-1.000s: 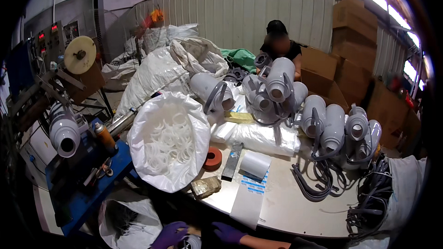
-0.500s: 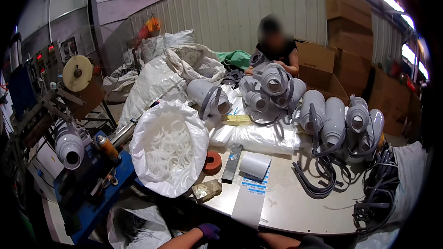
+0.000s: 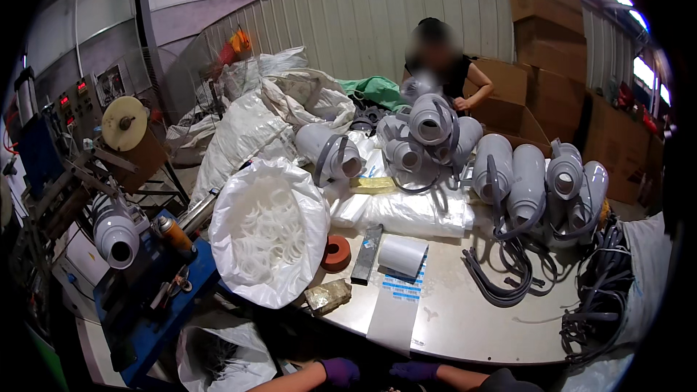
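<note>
At the lower edge my left hand (image 3: pixel 340 372), in a purple glove, sits below the table's near edge. My right hand (image 3: pixel 415 371), gloved alike, is a short way to its right, with a dark gap between them. Their fingers are too dark and small to read, and I can make out nothing held. Just beyond them a strip of blue-printed labels hangs over the table edge from a white label roll (image 3: pixel 403 257). Left of the roll lie a grey bar (image 3: pixel 367 255), a reddish-brown ring (image 3: pixel 335 254) and a tape-wrapped block (image 3: pixel 327 297).
A white bag (image 3: pixel 312 210) of translucent rings stands at the table's left. Grey plastic canisters (image 3: pixel 526 181) and dark straps (image 3: pixel 501 283) occupy the right. A co-worker (image 3: pixel 435 65) is behind the pile. A machine with a spool (image 3: pixel 123 125) and a blue bench (image 3: pixel 156 327) stand left.
My right hand has come into view at the lower edge, and my left hand has shifted slightly right. Across the table, the co-worker's arm has moved outward. The view has shifted a little.
</note>
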{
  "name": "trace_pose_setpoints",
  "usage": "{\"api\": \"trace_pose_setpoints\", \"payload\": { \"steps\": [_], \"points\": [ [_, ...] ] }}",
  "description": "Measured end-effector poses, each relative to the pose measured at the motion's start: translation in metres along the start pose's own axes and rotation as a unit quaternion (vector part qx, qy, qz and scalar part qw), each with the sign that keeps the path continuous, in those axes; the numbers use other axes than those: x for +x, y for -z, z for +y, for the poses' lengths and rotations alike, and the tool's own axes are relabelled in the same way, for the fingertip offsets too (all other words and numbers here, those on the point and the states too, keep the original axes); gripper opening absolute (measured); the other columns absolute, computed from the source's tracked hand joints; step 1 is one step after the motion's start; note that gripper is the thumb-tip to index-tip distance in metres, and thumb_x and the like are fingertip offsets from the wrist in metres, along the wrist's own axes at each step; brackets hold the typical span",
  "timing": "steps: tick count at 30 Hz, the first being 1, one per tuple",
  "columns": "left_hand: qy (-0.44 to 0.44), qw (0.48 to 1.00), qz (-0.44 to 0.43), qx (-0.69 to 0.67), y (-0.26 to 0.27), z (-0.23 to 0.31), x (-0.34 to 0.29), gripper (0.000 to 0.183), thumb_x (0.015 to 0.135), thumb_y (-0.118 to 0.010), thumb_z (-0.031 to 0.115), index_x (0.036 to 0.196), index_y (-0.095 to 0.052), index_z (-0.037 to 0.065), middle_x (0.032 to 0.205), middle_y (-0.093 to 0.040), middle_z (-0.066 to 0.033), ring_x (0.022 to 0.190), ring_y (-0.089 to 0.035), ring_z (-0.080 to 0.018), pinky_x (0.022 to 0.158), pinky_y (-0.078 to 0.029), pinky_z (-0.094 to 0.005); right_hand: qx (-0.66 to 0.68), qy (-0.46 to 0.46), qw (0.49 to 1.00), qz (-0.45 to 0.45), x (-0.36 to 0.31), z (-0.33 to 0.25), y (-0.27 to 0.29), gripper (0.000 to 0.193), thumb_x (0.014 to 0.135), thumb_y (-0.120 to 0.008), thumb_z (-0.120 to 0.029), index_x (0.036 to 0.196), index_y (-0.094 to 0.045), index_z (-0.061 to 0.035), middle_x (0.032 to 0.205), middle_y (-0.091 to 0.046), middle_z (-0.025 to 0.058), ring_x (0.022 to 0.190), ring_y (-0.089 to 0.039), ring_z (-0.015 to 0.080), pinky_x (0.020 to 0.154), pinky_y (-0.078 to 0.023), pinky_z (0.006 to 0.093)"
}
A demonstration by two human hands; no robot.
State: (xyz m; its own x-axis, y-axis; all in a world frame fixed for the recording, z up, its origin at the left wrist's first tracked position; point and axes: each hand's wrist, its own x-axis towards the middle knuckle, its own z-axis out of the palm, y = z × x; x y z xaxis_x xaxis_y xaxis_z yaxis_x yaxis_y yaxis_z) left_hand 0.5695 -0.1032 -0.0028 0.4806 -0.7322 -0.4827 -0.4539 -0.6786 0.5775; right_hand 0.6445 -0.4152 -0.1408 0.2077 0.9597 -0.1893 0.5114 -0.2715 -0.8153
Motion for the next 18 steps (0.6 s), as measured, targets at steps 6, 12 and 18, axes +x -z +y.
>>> {"api": "trace_pose_setpoints", "payload": {
  "steps": [6,12,18],
  "points": [
    [-0.005,0.994,0.087,0.068,-0.024,0.011,-0.006,0.020,0.078,-0.071,0.024,0.092,-0.072,0.010,0.089,-0.071,-0.0156,0.087,-0.067,-0.0390,0.077,-0.053,-0.0497,0.083,-0.069,0.992,-0.061,-0.005,-0.051,0.027,0.033,0.110,-0.046,-0.033,0.111,-0.061,-0.0031,0.104,-0.063,0.0155,0.095,-0.059,0.0265,0.087,-0.050,0.0387],
    [0.037,0.965,0.203,0.162,-0.031,0.044,-0.005,0.016,0.082,-0.065,0.017,0.094,-0.074,0.014,0.089,-0.072,-0.0119,0.087,-0.067,-0.0350,0.082,-0.053,-0.0447,0.081,-0.043,0.996,0.010,-0.026,-0.081,0.043,0.040,0.110,-0.047,-0.036,0.091,-0.057,-0.0018,0.080,-0.059,0.0170,0.074,-0.058,0.0311,0.076,-0.049,0.0419],
    [0.029,0.889,0.444,-0.105,-0.022,0.129,-0.070,0.013,0.091,-0.064,0.017,0.100,-0.072,0.011,0.091,-0.073,-0.0086,0.091,-0.069,-0.0306,0.093,-0.050,-0.0408,-0.147,-0.147,0.978,0.002,-0.027,-0.116,0.042,0.036,0.101,-0.052,-0.035,0.093,-0.069,-0.0047,0.096,-0.068,0.0232,0.089,-0.066,0.0429,0.082,-0.054,0.0488]
  ]
}}
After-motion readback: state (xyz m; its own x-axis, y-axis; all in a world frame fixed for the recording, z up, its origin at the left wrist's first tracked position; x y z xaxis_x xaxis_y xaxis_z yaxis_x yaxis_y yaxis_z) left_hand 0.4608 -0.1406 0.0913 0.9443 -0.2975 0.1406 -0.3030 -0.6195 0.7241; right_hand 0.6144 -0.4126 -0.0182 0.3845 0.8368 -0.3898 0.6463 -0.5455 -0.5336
